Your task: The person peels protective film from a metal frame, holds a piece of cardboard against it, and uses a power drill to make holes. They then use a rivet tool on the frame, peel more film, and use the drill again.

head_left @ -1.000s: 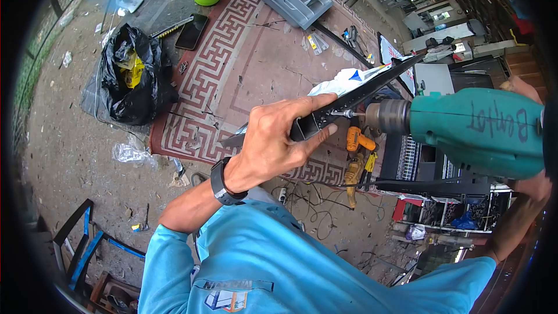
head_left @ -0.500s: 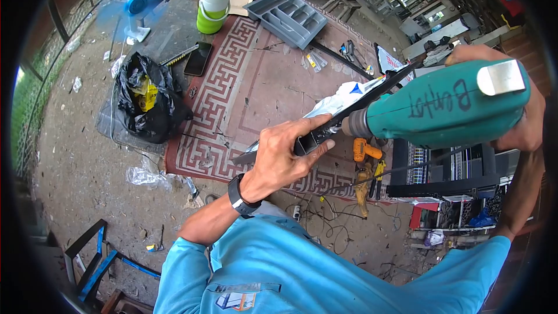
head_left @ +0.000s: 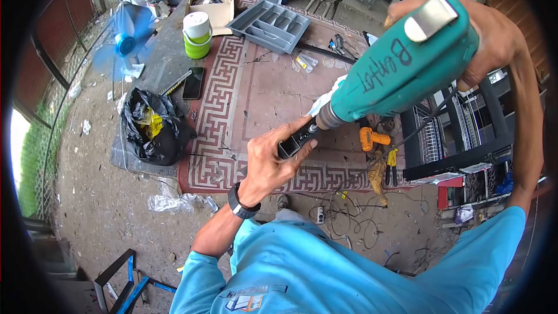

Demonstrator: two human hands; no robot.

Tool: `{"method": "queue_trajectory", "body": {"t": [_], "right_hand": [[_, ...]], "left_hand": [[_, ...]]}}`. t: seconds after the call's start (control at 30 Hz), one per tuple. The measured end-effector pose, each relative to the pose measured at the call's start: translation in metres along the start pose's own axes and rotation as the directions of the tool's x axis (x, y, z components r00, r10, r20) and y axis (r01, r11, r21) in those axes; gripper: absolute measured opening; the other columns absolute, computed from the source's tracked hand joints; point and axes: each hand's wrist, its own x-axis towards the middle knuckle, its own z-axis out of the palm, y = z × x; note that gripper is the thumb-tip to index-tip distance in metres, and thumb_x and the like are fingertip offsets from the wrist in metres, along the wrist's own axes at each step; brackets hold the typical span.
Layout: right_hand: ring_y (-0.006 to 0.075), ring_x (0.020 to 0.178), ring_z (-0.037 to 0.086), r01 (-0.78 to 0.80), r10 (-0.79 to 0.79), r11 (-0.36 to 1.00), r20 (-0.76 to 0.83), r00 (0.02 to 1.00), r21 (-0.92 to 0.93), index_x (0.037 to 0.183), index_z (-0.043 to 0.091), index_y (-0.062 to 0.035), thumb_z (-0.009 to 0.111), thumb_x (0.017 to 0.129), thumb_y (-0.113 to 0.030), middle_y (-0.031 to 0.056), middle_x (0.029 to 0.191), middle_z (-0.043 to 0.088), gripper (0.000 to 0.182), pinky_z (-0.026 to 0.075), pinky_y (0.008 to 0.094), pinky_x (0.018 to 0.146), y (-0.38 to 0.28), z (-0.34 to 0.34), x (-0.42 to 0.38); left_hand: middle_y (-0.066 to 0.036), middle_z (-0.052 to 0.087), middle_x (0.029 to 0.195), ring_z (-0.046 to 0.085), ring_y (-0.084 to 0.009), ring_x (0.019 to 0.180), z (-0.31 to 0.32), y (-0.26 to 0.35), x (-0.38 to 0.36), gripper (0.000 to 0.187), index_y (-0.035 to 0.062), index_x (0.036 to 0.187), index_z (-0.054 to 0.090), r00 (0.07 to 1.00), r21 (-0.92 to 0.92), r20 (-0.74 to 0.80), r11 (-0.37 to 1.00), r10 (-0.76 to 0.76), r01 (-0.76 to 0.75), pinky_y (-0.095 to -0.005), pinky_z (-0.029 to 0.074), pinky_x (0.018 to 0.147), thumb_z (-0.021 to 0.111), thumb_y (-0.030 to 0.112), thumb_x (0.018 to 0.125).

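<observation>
My right hand (head_left: 494,38) is wrapped round the rear of a green power drill (head_left: 395,67) with handwriting and a metal clip on its casing. The drill points down and left, its chuck close above a black square metal tube (head_left: 293,144). Thumb and fingers of my left hand (head_left: 267,160) grip that tube on both sides, near its open end. The drill hides the tube's far part and much of some white plastic (head_left: 326,97) behind it. Whether the bit has entered the metal cannot be seen.
A patterned mat (head_left: 261,99) covers the table. On it are a grey cutlery tray (head_left: 270,26), an orange drill (head_left: 374,138) and yellow-handled pliers (head_left: 392,166). A green jug (head_left: 197,36), phone (head_left: 193,84), black bag (head_left: 157,134) and blue fan (head_left: 125,43) stand left. Cables (head_left: 354,221) trail below.
The green drill has tilted more steeply and its rear has swung up and left with my right hand. My left hand still grips the tube, slightly further left. The head view has shifted.
</observation>
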Motion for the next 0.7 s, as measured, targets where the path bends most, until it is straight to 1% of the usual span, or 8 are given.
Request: {"method": "queue_trajectory", "body": {"t": [0.23,0.3,0.37,0.43,0.53,0.6,0.67,0.7], "right_hand": [[0.0245,0.114,0.051,0.005,0.024,0.988,-0.183,0.983,0.157,0.130,0.044,0.0017,0.087,0.037,-0.025,0.0143,0.126,0.049,0.106,0.039,0.0358,0.098,0.058,0.016,-0.058],[0.0242,0.106,0.056,-0.011,0.131,0.956,-0.391,0.911,0.294,0.132,0.040,0.0034,0.086,0.042,-0.026,0.0164,0.121,0.051,0.105,0.047,0.0357,0.088,0.065,0.013,-0.099],[0.0215,0.075,0.064,-0.324,0.481,0.855,-0.385,0.788,0.404,0.126,0.044,0.0049,0.086,0.044,-0.029,0.0178,0.099,0.062,0.098,0.053,0.0310,0.061,0.074,0.010,-0.152],[0.0209,0.070,0.064,-0.194,0.540,0.772,-0.463,0.703,0.605,0.123,0.045,0.0062,0.087,0.043,-0.026,0.0192,0.097,0.062,0.096,0.052,0.0291,0.057,0.088,0.043,-0.183],[0.0265,0.068,0.065,0.123,0.453,0.452,-0.347,0.821,0.883,0.127,0.041,0.0089,0.084,0.047,-0.012,0.0226,0.098,0.061,0.093,0.051,0.0321,0.058,0.113,0.152,-0.178],[0.0287,0.101,0.060,-0.075,0.543,0.338,-0.130,0.830,0.938,0.139,0.031,-0.0009,0.084,0.045,-0.010,0.0196,0.118,0.055,0.109,0.052,0.0387,0.079,0.124,0.228,-0.151],[0.0287,0.128,0.039,-0.289,0.528,0.792,-0.365,0.767,0.538,0.144,0.023,-0.0076,0.089,0.045,-0.027,0.0158,0.144,0.033,0.121,0.035,0.0380,0.104,0.135,0.309,-0.089],[0.0297,0.132,0.035,-0.284,0.545,0.773,-0.364,0.755,0.568,0.145,0.023,-0.0116,0.089,0.049,-0.034,0.0192,0.144,0.034,0.119,0.035,0.0376,0.104,0.146,0.359,-0.056]], "left_hand": [[-0.012,0.070,0.090,0.068,-0.0162,0.078,0.005,0.004,-0.007,0.039,0.0042,0.109,0.066,0.999,0.029,0.043,1.000,-0.007,0.005,-0.0272,0.051,0.070,0.077,0.011,0.072],[-0.012,0.070,0.092,0.068,-0.0160,0.080,0.004,0.003,-0.007,0.039,0.0042,0.109,0.066,0.999,0.038,0.040,0.999,-0.023,0.021,-0.0270,0.051,0.071,0.077,0.012,0.072],[-0.012,0.069,0.096,0.067,-0.0156,0.084,-0.001,0.001,0.001,0.040,0.0035,0.109,0.065,0.997,0.001,0.024,0.998,-0.067,0.067,-0.0273,0.051,0.076,0.078,0.012,0.071],[-0.012,0.069,0.093,0.067,-0.0149,0.078,-0.002,-0.006,0.006,0.041,0.0051,0.109,0.063,0.999,-0.082,-0.038,0.997,-0.017,0.014,-0.0267,0.051,0.068,0.078,0.011,0.071],[-0.012,0.068,0.102,0.066,-0.0157,0.087,-0.012,-0.002,0.015,0.036,0.0033,0.103,0.063,1.000,-0.090,-0.013,0.996,-0.006,0.004,-0.0268,0.049,0.077,0.078,0.006,0.070],[-0.010,0.067,0.102,0.062,-0.0137,0.087,-0.019,-0.008,0.020,0.038,0.0010,0.104,0.062,0.998,-0.060,0.036,0.997,-0.047,0.050,-0.0251,0.047,0.079,0.078,0.005,0.070],[-0.007,0.065,0.100,0.059,-0.0114,0.086,-0.022,-0.015,0.021,0.041,-0.0005,0.107,0.061,0.995,-0.077,0.008,0.992,-0.103,0.104,-0.0229,0.044,0.077,0.078,0.007,0.070],[-0.006,0.064,0.099,0.057,-0.0108,0.085,-0.024,-0.017,0.021,0.042,-0.0006,0.107,0.061,0.993,-0.071,-0.002,0.990,-0.122,0.122,-0.0223,0.044,0.077,0.079,0.007,0.070]]}}
